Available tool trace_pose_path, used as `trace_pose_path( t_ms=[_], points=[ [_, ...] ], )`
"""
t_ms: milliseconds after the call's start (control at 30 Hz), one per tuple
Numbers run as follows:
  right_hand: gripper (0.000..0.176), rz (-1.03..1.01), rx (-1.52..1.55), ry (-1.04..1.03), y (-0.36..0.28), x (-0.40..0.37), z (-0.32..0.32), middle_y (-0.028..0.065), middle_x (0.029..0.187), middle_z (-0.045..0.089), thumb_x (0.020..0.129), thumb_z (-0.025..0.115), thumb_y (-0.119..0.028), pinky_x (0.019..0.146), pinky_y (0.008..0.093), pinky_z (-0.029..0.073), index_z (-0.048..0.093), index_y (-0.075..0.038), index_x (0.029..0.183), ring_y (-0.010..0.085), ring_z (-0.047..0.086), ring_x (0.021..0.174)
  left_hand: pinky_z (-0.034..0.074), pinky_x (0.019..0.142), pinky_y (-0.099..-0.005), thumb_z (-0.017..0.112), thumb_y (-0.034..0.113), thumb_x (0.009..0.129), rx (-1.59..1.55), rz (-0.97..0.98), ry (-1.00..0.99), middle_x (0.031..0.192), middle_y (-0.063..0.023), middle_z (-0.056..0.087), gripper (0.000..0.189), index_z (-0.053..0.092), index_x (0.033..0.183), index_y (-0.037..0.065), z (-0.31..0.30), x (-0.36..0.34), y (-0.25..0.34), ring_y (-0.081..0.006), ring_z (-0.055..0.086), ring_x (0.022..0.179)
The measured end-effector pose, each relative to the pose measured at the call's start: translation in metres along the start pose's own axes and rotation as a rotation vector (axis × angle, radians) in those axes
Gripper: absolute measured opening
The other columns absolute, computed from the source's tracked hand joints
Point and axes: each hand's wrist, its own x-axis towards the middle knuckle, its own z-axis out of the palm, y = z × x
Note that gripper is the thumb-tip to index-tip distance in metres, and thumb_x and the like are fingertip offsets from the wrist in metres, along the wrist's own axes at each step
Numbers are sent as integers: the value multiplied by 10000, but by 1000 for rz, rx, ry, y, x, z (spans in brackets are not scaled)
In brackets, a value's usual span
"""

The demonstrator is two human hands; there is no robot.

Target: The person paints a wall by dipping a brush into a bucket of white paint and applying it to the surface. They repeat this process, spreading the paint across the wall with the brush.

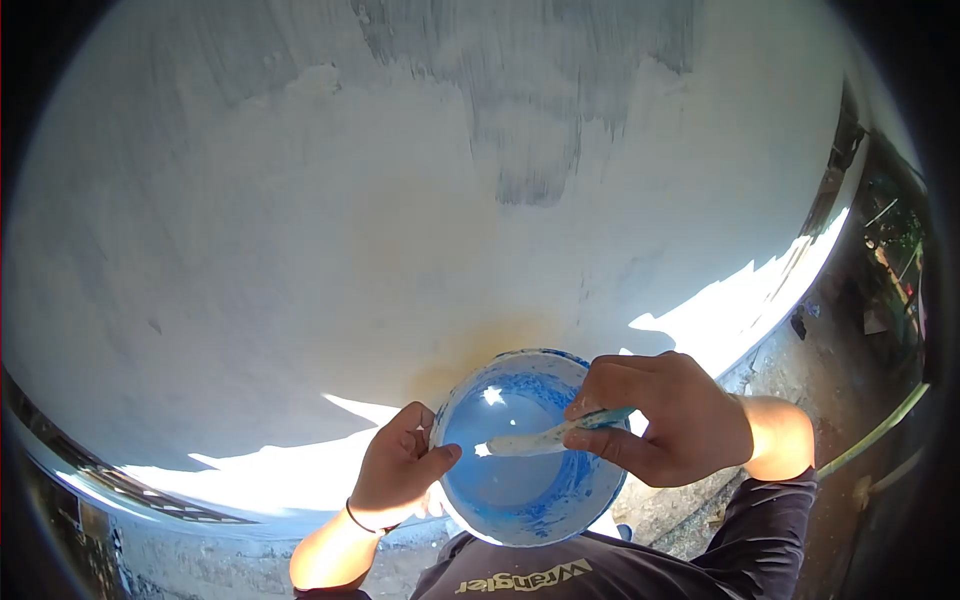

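A round paint bucket (510,505) fills the lower middle of the view. Its white inside is streaked with blue, and pale liquid lies at the bottom. My left hand (395,465) grips the bucket's left rim, thumb over the edge. Above the right side of the bucket, my right hand (670,415) is closed around what looks like a paintbrush (530,441). The brush's whitish, paint-smeared shaft points left over the opening, with a teal part at my fingers. I cannot make out its bristles.
A pale wall (300,250) rises in front, with grey brushed streaks (540,130) at the top. Sunlit patches (740,310) cross its lower part. Concrete ground (690,510) lies below, and a greenish hose or pole (880,430) runs at the right.
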Motion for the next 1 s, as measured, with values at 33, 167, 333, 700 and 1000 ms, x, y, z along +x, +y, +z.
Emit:
trace_pose_path(
  t_ms=[33,167,333,700,1000],
  points=[
    [153,19,27,-13,4,2,5,106,750,557,813,621,-79,455,313,437,510,-20,901,245,595,563,367,293,-216,554,-31,791,-7,11,3,626,-108,584,166,432,905,-26,-1,-2,-1,-107,501,355],
    [156,129,64,-146,18,0,16,109,768,554,825,607,-84,473,338,449,488,-22,903,252,614,609,374,296,-201,547,-38,786,-37,37,12,603,-85,569,173,420,901,-10,-3,0,-11,-96,486,341],
    [147,135,69,-243,37,5,49,121,787,566,856,572,-117,542,380,483,493,-14,924,283,624,651,374,302,-194,557,-23,793,-54,33,11,595,-76,558,170,408,870,1,-10,1,-18,-90,494,350],
    [155,166,93,-340,44,-12,61,148,811,560,865,553,-126,579,417,505,487,-8,942,333,620,676,362,299,-183,579,-7,785,-112,43,39,612,-66,549,197,387,830,6,-11,3,-37,-79,507,370],
    [148,187,159,-224,50,-20,63,147,782,565,845,582,-111,547,389,504,494,-15,915,322,621,639,363,286,-187,567,-30,771,-66,76,90,622,-69,535,198,379,820,9,-4,-1,-39,-87,494,352]
  ],
)
